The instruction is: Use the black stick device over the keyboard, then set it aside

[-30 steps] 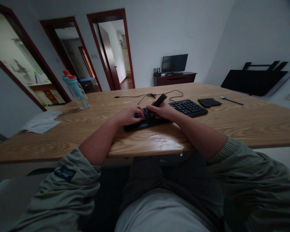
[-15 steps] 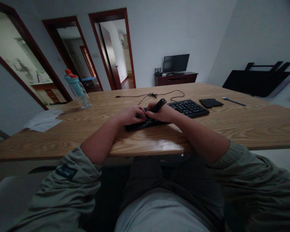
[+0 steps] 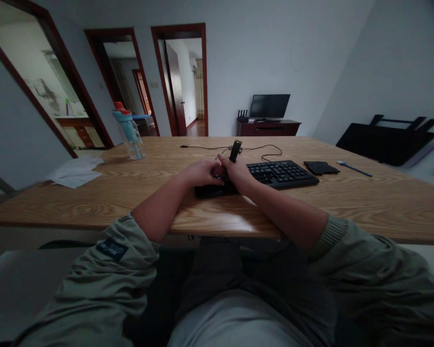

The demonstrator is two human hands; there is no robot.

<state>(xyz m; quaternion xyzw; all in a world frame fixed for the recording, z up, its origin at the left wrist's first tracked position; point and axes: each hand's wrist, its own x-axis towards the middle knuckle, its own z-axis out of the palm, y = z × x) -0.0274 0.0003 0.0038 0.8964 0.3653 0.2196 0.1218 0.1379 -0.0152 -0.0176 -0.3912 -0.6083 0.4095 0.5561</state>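
Right hand grips black tool at keyboard; left hand curled beside it, hold unclear; hands being so close, a tool slip could jab the left.

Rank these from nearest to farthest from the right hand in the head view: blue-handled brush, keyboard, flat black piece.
1. Keyboard, under the right hand.
2. Flat black piece, right of the keyboard.
3. Blue-handled brush, right of that piece.
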